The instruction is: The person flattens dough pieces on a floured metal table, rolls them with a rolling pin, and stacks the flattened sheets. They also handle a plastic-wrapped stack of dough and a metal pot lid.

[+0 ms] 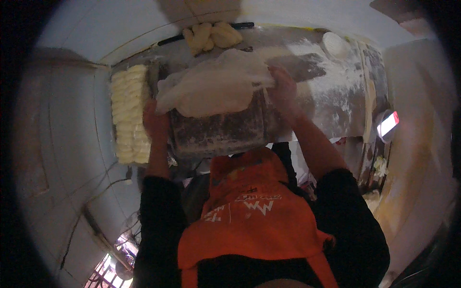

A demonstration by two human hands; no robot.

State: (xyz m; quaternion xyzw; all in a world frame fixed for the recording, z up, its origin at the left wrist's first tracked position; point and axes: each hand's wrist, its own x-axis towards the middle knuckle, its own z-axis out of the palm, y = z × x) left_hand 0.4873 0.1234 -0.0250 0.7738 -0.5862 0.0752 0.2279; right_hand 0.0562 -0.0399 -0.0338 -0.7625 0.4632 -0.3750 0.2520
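While both hands grip, dough sheet [216, 84] between left fingers [154, 117], right fingers [281, 84]

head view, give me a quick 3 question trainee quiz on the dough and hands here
1. True or false: both hands grip the sheet of dough.
2. Where does the stack of pale dough strips lie? A) by the left hand B) by the right hand C) on the floor
3. Fill in: the metal worktop is dusted with white ____.

Key: 1 true; 2 A; 3 flour
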